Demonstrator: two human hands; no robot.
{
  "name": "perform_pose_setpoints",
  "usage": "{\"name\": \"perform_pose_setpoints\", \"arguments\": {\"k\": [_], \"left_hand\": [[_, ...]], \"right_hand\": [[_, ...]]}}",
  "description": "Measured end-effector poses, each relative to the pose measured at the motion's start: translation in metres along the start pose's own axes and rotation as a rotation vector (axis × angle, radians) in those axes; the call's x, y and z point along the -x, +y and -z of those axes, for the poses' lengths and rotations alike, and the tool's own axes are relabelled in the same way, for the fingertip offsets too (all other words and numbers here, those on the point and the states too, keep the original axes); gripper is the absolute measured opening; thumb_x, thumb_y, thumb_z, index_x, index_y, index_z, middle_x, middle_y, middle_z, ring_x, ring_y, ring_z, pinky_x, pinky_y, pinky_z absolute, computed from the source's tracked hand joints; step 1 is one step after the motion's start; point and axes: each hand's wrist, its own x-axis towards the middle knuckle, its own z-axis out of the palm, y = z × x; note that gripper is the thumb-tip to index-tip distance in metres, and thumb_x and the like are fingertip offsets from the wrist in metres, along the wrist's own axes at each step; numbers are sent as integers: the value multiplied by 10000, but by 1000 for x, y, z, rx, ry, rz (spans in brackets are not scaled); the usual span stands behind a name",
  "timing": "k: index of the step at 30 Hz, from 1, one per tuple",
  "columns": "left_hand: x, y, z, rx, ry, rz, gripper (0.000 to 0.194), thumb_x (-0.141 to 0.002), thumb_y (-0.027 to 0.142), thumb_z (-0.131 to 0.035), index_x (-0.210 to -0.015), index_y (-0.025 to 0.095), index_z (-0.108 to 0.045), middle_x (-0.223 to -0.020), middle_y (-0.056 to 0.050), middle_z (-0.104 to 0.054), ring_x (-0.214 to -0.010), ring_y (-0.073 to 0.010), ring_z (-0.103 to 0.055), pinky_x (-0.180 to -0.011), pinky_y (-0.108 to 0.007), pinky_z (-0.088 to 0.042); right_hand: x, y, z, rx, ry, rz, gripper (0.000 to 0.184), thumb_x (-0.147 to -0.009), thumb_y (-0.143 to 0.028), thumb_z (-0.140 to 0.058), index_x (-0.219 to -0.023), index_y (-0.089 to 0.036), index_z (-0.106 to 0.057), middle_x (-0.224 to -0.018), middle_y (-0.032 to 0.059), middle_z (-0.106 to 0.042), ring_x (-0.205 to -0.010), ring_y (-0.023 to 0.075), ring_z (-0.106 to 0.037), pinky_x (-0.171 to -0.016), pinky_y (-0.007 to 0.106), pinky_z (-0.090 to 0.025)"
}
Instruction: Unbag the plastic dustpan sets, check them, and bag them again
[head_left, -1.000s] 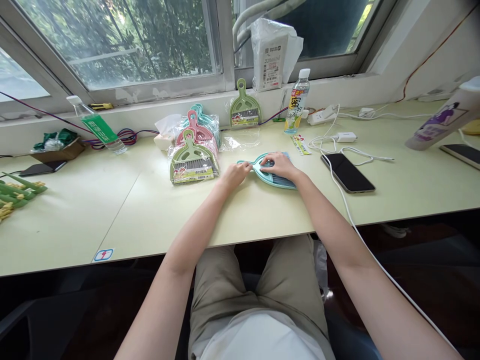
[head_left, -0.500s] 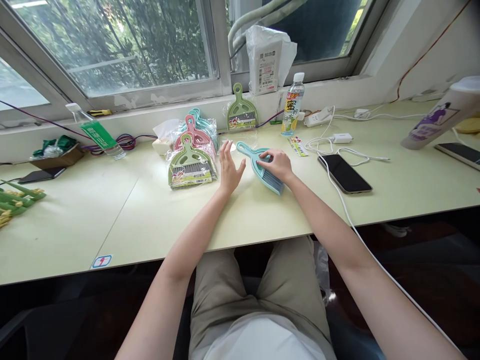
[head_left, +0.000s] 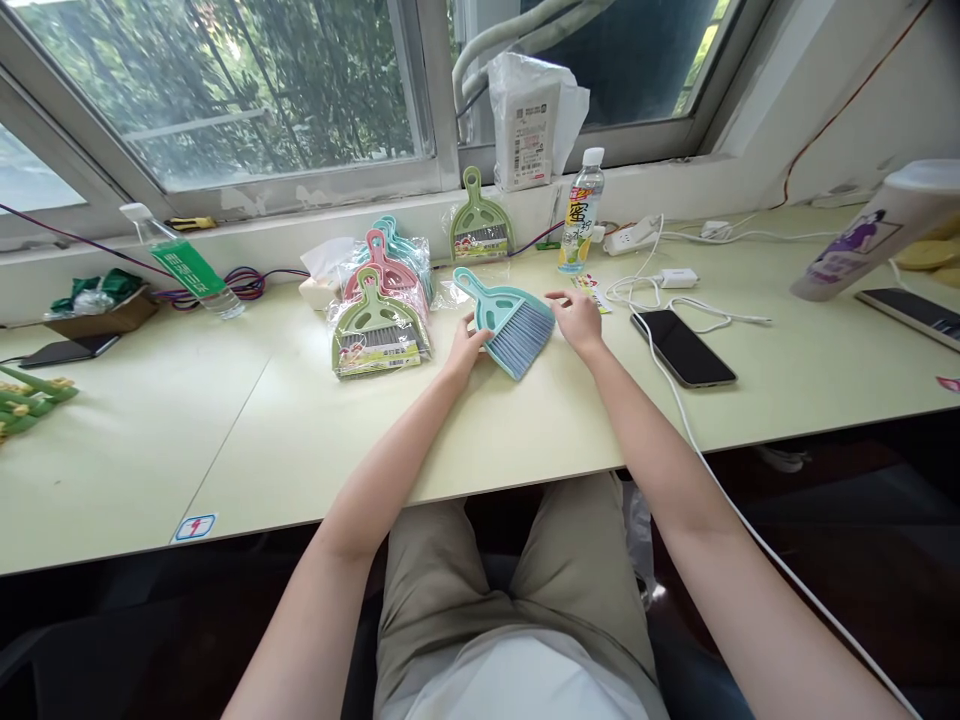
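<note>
A teal hand brush (head_left: 504, 322) with blue-grey bristles stands tilted on the pale green desk (head_left: 300, 430), handle pointing to the far left. My left hand (head_left: 467, 352) pinches its near left edge and holds it up. My right hand (head_left: 576, 318) hovers just right of the bristles with its fingers apart and nothing in it. To the left lies a pile of bagged dustpan-and-brush sets (head_left: 379, 322) in green, pink and teal. Another bagged green set (head_left: 480, 225) leans against the window sill.
A drink bottle (head_left: 580, 210) stands behind my right hand. A black phone (head_left: 681, 347) with a white cable lies to the right, beside a power strip (head_left: 634, 235). A clear bottle (head_left: 184, 265) lies at the left. A white bottle (head_left: 862, 235) lies at the far right.
The teal brush, which lay flat under both hands, was lifted and turned. My right hand has let go of it and my left hand now holds its edge.
</note>
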Motion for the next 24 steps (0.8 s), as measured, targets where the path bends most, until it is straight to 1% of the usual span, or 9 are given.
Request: {"name": "perform_pose_setpoints", "arguments": {"k": [2,5,8,10,12,14,16,20,24], "left_hand": [[-8,-1,6,25,71,34,528,-734,195,-578,-1247,235,-457,-970,-26,-656,-828,-164,-659,-710,-299,-569],[-13,-3,9,49,113,61,387,-777,213,-540,-1160,236,-488,-924,-11,-641,-798,-147,-652,-662,-257,-555],[-10,-1,8,44,106,65,319,-836,273,-537,-1150,238,-498,-902,-10,-641,-799,-151,-657,-659,-256,-551],[-7,0,7,35,95,59,383,-843,293,-568,-1211,240,-477,-937,-19,-652,-821,-162,-666,-685,-273,-554],[-4,1,7,34,85,40,492,-831,279,-607,-1289,240,-429,-994,-32,-658,-858,-170,-671,-714,-285,-555],[-4,1,8,35,85,15,574,-816,259,-637,-1334,234,-391,-1028,-44,-656,-893,-175,-671,-725,-287,-553],[-6,0,9,27,91,3,600,-803,242,-657,-1340,225,-389,-1025,-51,-654,-915,-181,-669,-726,-286,-551],[-11,-4,13,0,87,13,639,-761,195,-692,-1326,217,-394,-1006,-52,-653,-933,-193,-671,-743,-300,-558],[-12,-6,13,4,79,-1,652,-726,157,-700,-1300,217,-397,-1037,-52,-659,-949,-192,-671,-790,-322,-564]], "right_hand": [[-3,17,3,177,67,-46,371,-842,-252,-520,-1163,-170,-685,-1278,134,-612,-1162,309,-521,-1001,465,-401],[-3,41,5,335,35,-150,495,-834,-266,-552,-1317,-160,-585,-1417,159,-500,-1317,355,-388,-1049,527,-331],[-2,55,4,391,-29,-222,446,-865,-286,-522,-1277,-141,-606,-1399,179,-512,-1324,366,-388,-1072,549,-283],[-3,56,3,398,-44,-216,385,-871,-284,-502,-1200,-144,-648,-1341,181,-559,-1283,361,-434,-1057,547,-296],[-4,54,3,392,-53,-195,331,-879,-279,-478,-1108,-155,-683,-1244,178,-615,-1192,342,-507,-1016,532,-338],[-4,51,4,382,-52,-188,294,-879,-271,-471,-1033,-168,-699,-1175,168,-640,-1125,325,-539,-985,520,-361],[-5,51,4,387,-10,-221,281,-857,-287,-521,-1052,-170,-686,-1209,173,-616,-1152,336,-510,-990,535,-344],[-4,55,5,417,69,-342,419,-808,-357,-638,-1161,-131,-622,-1291,219,-545,-1227,378,-431,-1011,560,-306],[-8,59,6,363,63,-361,350,-791,-282,-636,-1122,-170,-624,-1272,188,-546,-1220,370,-432,-1007,542,-324]]}}
